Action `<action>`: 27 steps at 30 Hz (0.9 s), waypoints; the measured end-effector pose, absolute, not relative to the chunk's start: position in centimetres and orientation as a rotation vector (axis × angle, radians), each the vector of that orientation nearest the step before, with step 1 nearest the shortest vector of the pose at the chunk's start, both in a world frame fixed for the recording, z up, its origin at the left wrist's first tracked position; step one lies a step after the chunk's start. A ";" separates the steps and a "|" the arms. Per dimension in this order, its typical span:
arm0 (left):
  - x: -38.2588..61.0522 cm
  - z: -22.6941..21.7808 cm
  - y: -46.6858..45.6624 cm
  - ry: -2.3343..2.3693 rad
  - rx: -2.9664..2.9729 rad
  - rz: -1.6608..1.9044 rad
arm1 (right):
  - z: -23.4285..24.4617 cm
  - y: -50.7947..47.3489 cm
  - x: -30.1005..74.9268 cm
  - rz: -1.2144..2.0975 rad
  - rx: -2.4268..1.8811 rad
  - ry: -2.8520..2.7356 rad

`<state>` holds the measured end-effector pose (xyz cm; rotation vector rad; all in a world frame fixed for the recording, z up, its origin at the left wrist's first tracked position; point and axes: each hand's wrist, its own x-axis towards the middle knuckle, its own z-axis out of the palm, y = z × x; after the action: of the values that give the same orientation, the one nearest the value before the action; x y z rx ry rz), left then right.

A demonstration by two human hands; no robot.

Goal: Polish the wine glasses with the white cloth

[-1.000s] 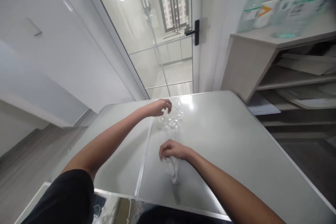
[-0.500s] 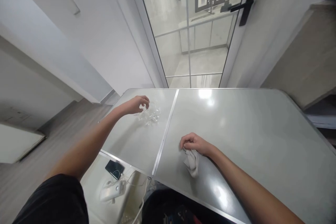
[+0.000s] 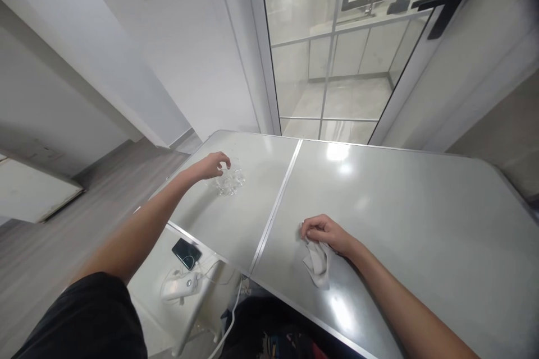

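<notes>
My left hand point(image 3: 210, 165) reaches out over the left half of a pale grey table point(image 3: 391, 202), with its fingers curled at the edge of a cluster of small clear glass pieces point(image 3: 231, 182); whether it grips one is hard to see. On the right half, near the table's middle seam, my right hand point(image 3: 322, 231) is closed on a crumpled white cloth point(image 3: 318, 262) that rests on the tabletop.
A glass door with a black handle point(image 3: 446, 3) stands behind the table. Below the table's near left edge sits a low white stand with a dark phone point(image 3: 186, 252) and a white device with cables point(image 3: 179, 287). Wooden floor lies to the left.
The view has swung left and the shelf with bottles has left the frame. My left hand has drawn the glass pieces leftwards across the seam. My right hand has stayed on the cloth.
</notes>
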<state>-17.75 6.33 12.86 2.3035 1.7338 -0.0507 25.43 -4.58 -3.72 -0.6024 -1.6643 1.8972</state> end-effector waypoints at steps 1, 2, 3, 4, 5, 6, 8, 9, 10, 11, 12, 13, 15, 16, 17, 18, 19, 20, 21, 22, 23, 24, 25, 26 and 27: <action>-17.8 12.9 6.3 1.741 2.293 -0.056 | -3.8 -4.6 25.4 1.896 -0.604 -1.666; -17.8 12.9 6.3 1.749 2.285 -0.059 | -3.9 -4.6 25.4 1.893 -0.605 -1.666; -17.8 12.9 6.2 1.759 2.276 -0.059 | -3.9 -4.6 25.4 1.890 -0.606 -1.666; -17.7 12.9 6.1 1.770 2.268 -0.054 | -4.0 -4.6 25.4 1.889 -0.605 -1.665; -17.6 12.9 6.0 1.780 2.261 -0.047 | -4.0 -4.6 25.4 1.888 -0.606 -1.663; -17.5 12.9 5.9 1.786 2.257 -0.040 | -4.0 -4.6 25.4 1.888 -0.606 -1.663; -17.4 12.9 5.6 1.788 2.251 -0.038 | -3.9 -4.7 25.4 1.893 -0.607 -1.664; -17.3 12.9 5.5 1.790 2.251 -0.042 | -3.8 -4.7 25.4 1.897 -0.606 -1.664; -17.2 13.0 5.4 1.796 2.249 -0.048 | -3.7 -4.7 25.4 1.899 -0.606 -1.665; -17.2 13.2 5.2 1.809 2.247 -0.050 | -3.6 -4.7 25.4 1.900 -0.606 -1.667; -17.1 13.5 5.0 1.827 2.243 -0.045 | -3.6 -4.7 25.4 1.901 -0.606 -1.667; -17.1 13.9 4.7 1.847 2.240 -0.028 | -3.5 -4.7 25.4 1.900 -0.608 -1.668; -17.1 14.9 3.8 1.894 2.241 0.055 | -3.4 -4.7 25.4 1.899 -0.614 -1.667; -17.1 15.3 3.2 1.936 2.239 0.141 | -3.4 -4.7 25.4 1.901 -0.620 -1.663; -17.0 15.6 2.4 1.992 2.228 0.265 | -3.4 -4.7 25.4 1.903 -0.625 -1.658; -16.8 15.7 1.4 2.069 2.196 0.433 | -3.4 -4.7 25.4 1.906 -0.630 -1.653; -16.5 15.5 0.4 2.161 2.137 0.640 | -3.5 -4.7 25.4 1.908 -0.633 -1.650; -16.2 14.9 -0.8 2.247 2.052 0.862 | -3.5 -4.7 25.4 1.909 -0.635 -1.650; -15.8 14.0 -2.0 2.326 1.953 1.073 | -3.5 -4.7 25.4 1.908 -0.636 -1.651; -15.3 12.6 -3.2 2.403 1.836 1.280 | -3.6 -4.7 25.4 1.906 -0.637 -1.654; -14.7 10.9 -4.3 2.415 1.720 1.403 | -3.7 -4.7 25.4 1.901 -0.638 -1.659; -14.1 9.1 -5.3 2.390 1.605 1.457 | -3.8 -4.7 25.4 1.896 -0.638 -1.663; -13.4 7.1 -6.1 2.344 1.490 1.482 | -3.9 -4.7 25.5 1.892 -0.639 -1.666; -12.8 5.3 -6.7 2.279 1.397 1.467 | -4.0 -4.7 25.4 1.891 -0.640 -1.669; -12.1 3.6 -7.1 2.212 1.323 1.452 | -4.1 -4.7 25.4 1.890 -0.642 -1.671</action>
<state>-12.15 -7.05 3.63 1.3227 2.2121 1.4519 25.43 -4.66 -4.08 -0.6418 -1.6707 1.8898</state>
